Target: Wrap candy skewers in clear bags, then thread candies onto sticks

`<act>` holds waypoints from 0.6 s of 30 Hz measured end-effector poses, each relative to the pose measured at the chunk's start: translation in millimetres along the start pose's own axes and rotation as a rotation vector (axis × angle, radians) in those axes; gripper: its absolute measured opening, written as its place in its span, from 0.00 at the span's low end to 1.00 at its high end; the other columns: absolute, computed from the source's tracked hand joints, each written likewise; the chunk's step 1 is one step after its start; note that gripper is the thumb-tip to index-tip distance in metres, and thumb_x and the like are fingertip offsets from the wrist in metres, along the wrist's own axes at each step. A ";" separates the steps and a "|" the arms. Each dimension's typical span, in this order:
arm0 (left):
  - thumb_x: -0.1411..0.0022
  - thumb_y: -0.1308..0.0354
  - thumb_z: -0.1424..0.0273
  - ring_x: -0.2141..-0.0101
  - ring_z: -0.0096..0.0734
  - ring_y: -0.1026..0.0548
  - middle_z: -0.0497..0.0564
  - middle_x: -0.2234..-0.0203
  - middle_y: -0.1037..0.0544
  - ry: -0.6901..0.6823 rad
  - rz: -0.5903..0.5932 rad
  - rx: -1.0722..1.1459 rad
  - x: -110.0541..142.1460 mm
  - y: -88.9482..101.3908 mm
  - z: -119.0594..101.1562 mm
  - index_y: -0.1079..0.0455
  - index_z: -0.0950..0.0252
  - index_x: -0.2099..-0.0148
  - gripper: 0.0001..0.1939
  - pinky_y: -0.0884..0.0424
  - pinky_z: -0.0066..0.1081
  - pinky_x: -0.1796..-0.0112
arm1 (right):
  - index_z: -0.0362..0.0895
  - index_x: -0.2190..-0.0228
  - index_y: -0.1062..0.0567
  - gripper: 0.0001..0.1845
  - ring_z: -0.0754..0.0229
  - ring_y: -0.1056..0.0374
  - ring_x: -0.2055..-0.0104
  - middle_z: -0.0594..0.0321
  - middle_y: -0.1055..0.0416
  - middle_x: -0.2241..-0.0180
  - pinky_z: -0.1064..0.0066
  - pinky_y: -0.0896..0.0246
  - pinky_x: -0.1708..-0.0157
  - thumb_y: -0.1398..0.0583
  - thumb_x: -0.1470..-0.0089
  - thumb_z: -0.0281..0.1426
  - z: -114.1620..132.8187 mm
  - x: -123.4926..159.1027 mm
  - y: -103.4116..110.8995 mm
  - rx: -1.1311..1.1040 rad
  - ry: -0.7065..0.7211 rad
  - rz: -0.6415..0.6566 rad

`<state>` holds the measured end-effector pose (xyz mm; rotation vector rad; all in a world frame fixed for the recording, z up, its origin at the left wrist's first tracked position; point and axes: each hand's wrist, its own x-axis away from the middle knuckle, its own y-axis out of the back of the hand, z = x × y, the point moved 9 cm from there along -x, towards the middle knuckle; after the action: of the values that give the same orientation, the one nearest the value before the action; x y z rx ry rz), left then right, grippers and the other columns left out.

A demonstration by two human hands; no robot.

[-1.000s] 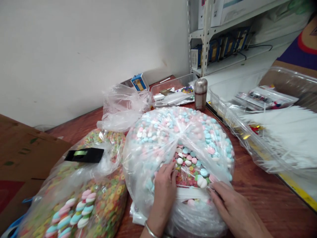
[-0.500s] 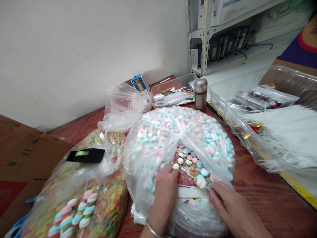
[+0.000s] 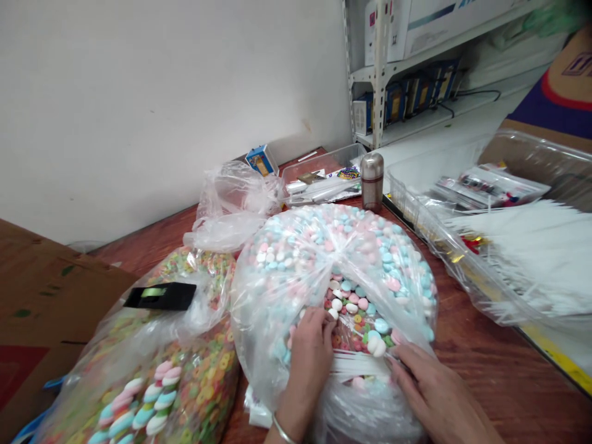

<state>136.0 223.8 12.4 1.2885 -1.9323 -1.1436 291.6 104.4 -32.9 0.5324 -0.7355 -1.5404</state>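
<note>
From my remote seat I had the person's left hand [image 3: 308, 364] on a large, clear plastic bag [image 3: 296, 271] packed with pastel pink, blue and white candies, which lay flat on the wooden counter [image 3: 481, 376]. The left fingers [image 3: 314, 327] were curled at the edge of an opening in the bag, right against the candies. I couldn't tell whether they were clenched on the plastic or only resting there. A silver bangle [image 3: 283, 430] circled that wrist. The right hand [image 3: 439, 391] lay on the bag's near side with its fingers [image 3: 402, 370] extended and released, just beside a white strip [image 3: 356, 365] running across the opening.

A second clear bag [image 3: 152, 364] of rainbow cereal-ring candies and twisted marshmallows touched the first on its left, with a black strip [image 3: 160, 296] lying on top. Beyond them were a crumpled plastic bag [image 3: 229, 206], a clear plastic bin [image 3: 319, 179] of small packets, a steel flask [image 3: 372, 182] and a small blue box [image 3: 261, 160]. A clear tray [image 3: 467, 228] of white paper strips stood to the right, and a metal shelf [image 3: 379, 80] rose behind.
</note>
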 end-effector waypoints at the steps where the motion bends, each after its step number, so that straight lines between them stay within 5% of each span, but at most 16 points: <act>1: 0.36 0.49 0.76 0.63 0.35 0.27 0.49 0.66 0.25 0.034 -0.021 0.059 1.8 4.0 5.2 0.32 0.62 0.65 0.07 0.36 0.33 0.62 | 0.48 0.64 0.28 0.18 0.52 0.27 0.58 0.56 0.25 0.59 0.63 0.34 0.60 0.56 0.35 0.37 -0.6 -0.3 0.1 -0.006 -0.010 -0.002; 6: 0.38 0.47 0.77 0.61 0.36 0.27 0.50 0.64 0.25 0.018 0.004 0.080 5.4 10.0 6.5 0.30 0.61 0.60 0.08 0.34 0.33 0.59 | 0.48 0.65 0.28 0.19 0.52 0.27 0.61 0.55 0.26 0.62 0.62 0.35 0.61 0.56 0.35 0.38 -2.6 -4.5 -4.2 -0.015 -0.031 0.014; 13: 0.35 0.49 0.73 0.62 0.40 0.27 0.51 0.67 0.24 -0.005 -0.054 -0.332 -8.8 -8.4 -9.0 0.27 0.60 0.66 0.11 0.35 0.38 0.59 | 0.47 0.63 0.27 0.20 0.52 0.27 0.59 0.54 0.26 0.59 0.62 0.34 0.60 0.56 0.34 0.39 -4.2 -7.8 -8.4 -0.016 -0.012 0.048; 18: 0.38 0.44 0.71 0.60 0.45 0.28 0.54 0.64 0.23 0.015 -0.060 -0.391 -14.6 -15.7 -16.1 0.25 0.63 0.63 0.06 0.36 0.43 0.57 | 0.47 0.64 0.27 0.19 0.51 0.27 0.59 0.53 0.25 0.61 0.63 0.33 0.62 0.56 0.35 0.37 -4.5 -6.3 -5.9 0.039 0.007 0.006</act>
<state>161.8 228.8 6.9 1.1408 -1.5652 -1.4504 291.4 110.1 -40.9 0.5639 -0.7629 -1.5203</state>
